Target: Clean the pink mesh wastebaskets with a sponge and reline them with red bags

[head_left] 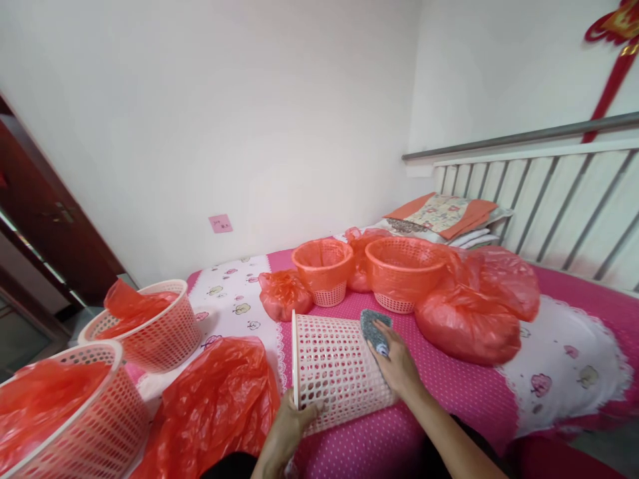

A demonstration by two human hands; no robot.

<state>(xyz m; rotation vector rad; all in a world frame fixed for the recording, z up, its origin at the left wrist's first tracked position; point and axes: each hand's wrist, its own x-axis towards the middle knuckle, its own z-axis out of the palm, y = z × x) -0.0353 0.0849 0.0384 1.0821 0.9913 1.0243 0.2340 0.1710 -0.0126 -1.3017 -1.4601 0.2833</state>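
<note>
A white lattice plastic basket (334,366) lies on its side on the pink bed cover (439,392), with its open rim facing left. My left hand (292,416) grips the basket near its rim, fingers closed on the wall. My right hand (397,362) presses a grey-blue cloth (372,329) against the basket's far end, fingers closed over the cloth.
Two baskets lined with orange bags (323,269) (403,271) stand behind. Loose orange plastic bags (469,309) (219,399) lie right and left. Two more white baskets holding orange bags (150,329) (74,412) sit at the left. Folded bedding (444,216) rests by the slatted headboard (549,206).
</note>
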